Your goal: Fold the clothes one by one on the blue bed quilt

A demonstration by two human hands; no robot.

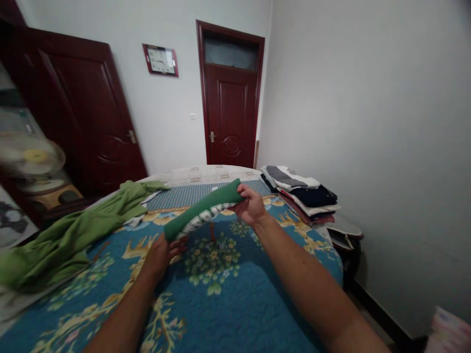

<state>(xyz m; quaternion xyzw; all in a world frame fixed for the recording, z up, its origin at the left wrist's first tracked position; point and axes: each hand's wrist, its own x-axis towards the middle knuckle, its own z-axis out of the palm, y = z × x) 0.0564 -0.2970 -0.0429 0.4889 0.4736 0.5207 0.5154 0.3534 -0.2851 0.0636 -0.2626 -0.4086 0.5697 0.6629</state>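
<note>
A green garment (204, 208) with white lettering is folded into a narrow strip and held up above the bed. My left hand (164, 252) grips its near left end, the fingers partly under it. At the far right end, my right hand (250, 203) pinches the cloth with the thumb on top. The strip slopes upward from left to right and bows slightly. Beneath it lies a blue quilt (228, 289) with a flower pattern. What kind of garment it is, I cannot tell from this fold.
Folded clothes (303, 193) are stacked at the bed's right edge. A loose light-green cloth (81, 230) lies crumpled on the left. Behind the bed are a closed door (231, 108) and a wall clock (161, 60). A fan (33, 154) stands at the far left.
</note>
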